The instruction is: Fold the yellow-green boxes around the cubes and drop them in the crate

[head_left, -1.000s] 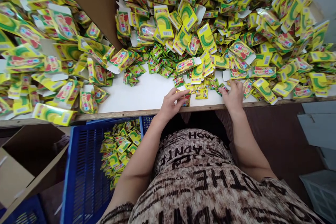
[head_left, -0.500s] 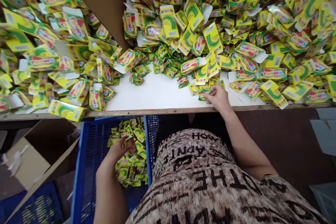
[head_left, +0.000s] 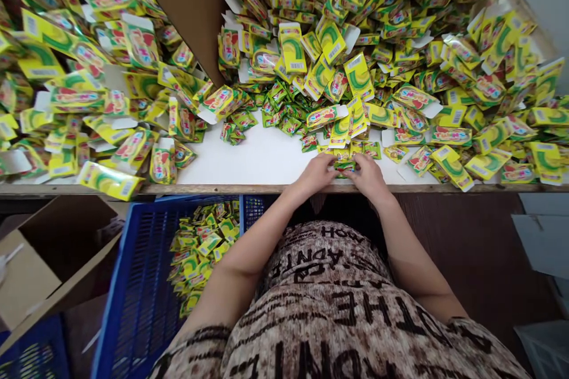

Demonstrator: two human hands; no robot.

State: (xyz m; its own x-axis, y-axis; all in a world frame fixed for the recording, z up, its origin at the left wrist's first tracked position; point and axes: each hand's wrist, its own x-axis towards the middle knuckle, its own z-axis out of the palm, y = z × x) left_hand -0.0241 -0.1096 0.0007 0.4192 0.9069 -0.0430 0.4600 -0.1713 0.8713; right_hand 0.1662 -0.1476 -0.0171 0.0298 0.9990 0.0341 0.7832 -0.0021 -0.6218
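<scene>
the left hand [head_left: 316, 174] and right hand [head_left: 368, 177] are narrowly closed, pinching a small yellow-green sachet [head_left: 345, 167] between them at the edge of the white table [head_left: 249, 160]. a modest pile of sachets [head_left: 202, 254] lies in the blue plastic crate [head_left: 133, 284] below, while large heaps of yellow packets [head_left: 355, 71] remain on the table.

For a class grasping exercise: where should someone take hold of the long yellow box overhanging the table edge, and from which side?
Grip the box across its middle from the front, thumb on top, fingers under: it juts past the table edge, leaving its underside reachable, and nothing seems to lie on it.
</scene>
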